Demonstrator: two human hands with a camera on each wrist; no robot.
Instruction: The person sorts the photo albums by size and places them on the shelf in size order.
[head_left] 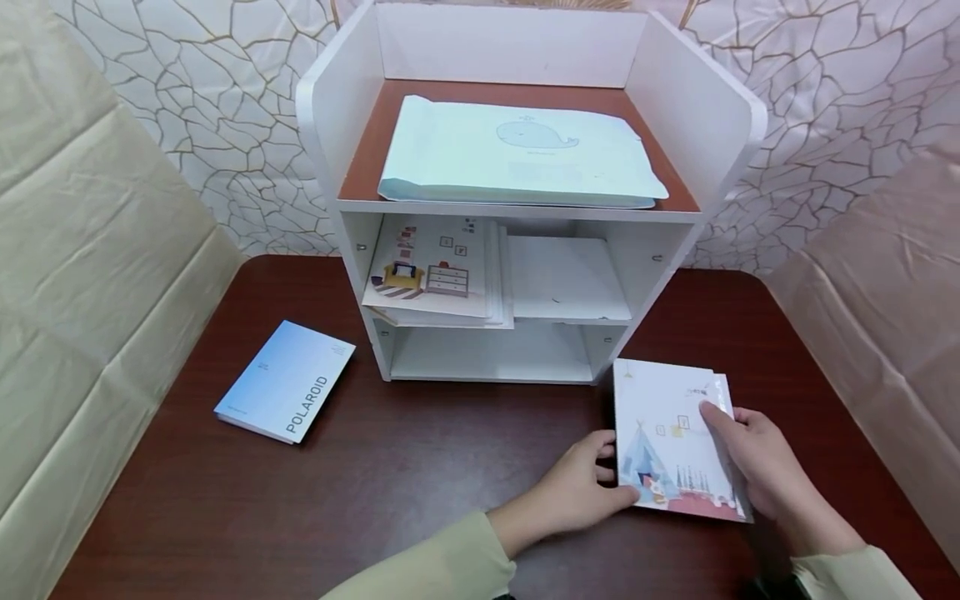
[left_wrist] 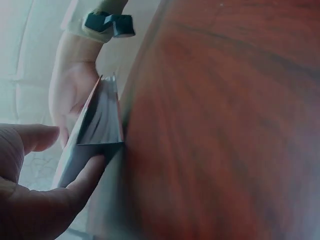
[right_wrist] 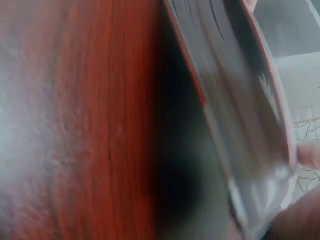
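Observation:
Toward the front right of the table, both hands are at a white-covered book (head_left: pixel 667 442) with a blue tent drawing. My right hand (head_left: pixel 772 475) grips its right edge, thumb on the cover and the other fingers mostly hidden beneath. At the lower left corner, my left hand (head_left: pixel 573 487) holds the book with its thumb and curled fingers. The left wrist view shows the book's page edges (left_wrist: pixel 102 117) between two covers, with a finger (left_wrist: pixel 90 175) of the left hand against it. Blurred pages (right_wrist: pixel 235 100) fill much of the right wrist view.
A white shelf unit (head_left: pixel 491 381) stands at the back of the brown table (head_left: pixel 420 492). On its top lies a whale-printed packet (head_left: pixel 517 158); illustrated books (head_left: pixel 435 267) and a white book or board (head_left: pixel 566 279) occupy the middle level. A blue POLAROID book (head_left: pixel 285 383) lies left.

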